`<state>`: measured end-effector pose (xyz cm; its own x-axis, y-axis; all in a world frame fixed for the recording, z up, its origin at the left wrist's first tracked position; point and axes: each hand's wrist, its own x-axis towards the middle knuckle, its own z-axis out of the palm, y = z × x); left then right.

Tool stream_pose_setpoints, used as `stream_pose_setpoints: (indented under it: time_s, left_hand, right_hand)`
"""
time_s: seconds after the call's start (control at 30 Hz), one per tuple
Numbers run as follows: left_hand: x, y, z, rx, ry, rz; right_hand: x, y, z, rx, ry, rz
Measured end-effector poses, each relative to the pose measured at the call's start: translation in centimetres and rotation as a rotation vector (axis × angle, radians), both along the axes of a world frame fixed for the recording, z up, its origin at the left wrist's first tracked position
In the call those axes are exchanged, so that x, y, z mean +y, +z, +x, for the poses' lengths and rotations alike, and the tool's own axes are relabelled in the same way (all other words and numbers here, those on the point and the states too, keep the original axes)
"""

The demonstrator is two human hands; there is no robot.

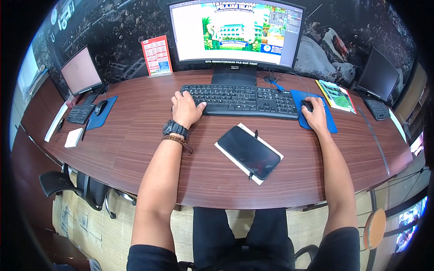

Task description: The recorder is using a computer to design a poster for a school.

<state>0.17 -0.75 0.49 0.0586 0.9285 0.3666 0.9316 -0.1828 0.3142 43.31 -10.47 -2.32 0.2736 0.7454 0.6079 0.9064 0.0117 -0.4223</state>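
My left hand (184, 109) rests on the left end of a black keyboard (239, 100), its fingers curved over the keys and its thumb spread apart near the front edge. A black watch and a beaded bracelet circle that wrist. On the right, my right hand (317, 116) is closed over a black computer mouse (307, 106), which is mostly hidden under the fingers. The mouse sits on a blue mouse pad (331, 124). Behind the keyboard, a large monitor (187, 34) is lit with a colourful layout of a building and figures.
A dark phone (248, 152) lies on a white pad (234, 160) with a pen (256, 134) beneath, near the desk's front. A red desk calendar (157, 56) stands left of the monitor. Booklets (337, 95) lie at right. Smaller monitors (81, 71) stand at both sides.
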Motion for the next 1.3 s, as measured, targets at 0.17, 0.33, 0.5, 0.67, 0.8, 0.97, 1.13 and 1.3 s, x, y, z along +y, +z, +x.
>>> stream_pose_setpoints:
  time_s: [0.17,0.33,0.5,0.67,0.8,0.97,1.13,1.3]
  left_hand:
    - [-0.4,0.6,0.3,0.034,0.036,-0.052]
    - [-0.6,0.8,0.3,0.031,0.051,-0.06]
    - [-0.5,1.0,0.5,0.018,0.052,-0.091]
    - [-0.5,0.8,0.3,0.018,0.05,-0.063]
    - [-0.3,0.5,0.3,0.023,0.052,-0.058]
    - [-0.1,-0.3,0.1,-0.016,0.036,0.015]
    - [0.0,-0.5,0.2,-0.043,0.036,0.005]
    - [0.2,-0.8,0.0,-0.032,0.032,0.007]
  right_hand:
    - [0.0,-0.1,0.1,0.008,0.007,-0.017]
    - [0.0,0.0,0.0,0.014,0.007,-0.026]
    - [0.0,-0.2,0.4,0.009,-0.001,-0.026]
    - [-0.1,0.0,0.0,0.021,-0.002,-0.047]
    - [-0.1,0.2,-0.1,0.023,-0.008,-0.049]
    - [-0.1,0.2,-0.2,0.017,-0.011,-0.052]
    - [-0.1,0.2,-0.2,0.02,-0.022,-0.05]
    - [-0.2,0.3,-0.2,0.017,0.019,-0.037]
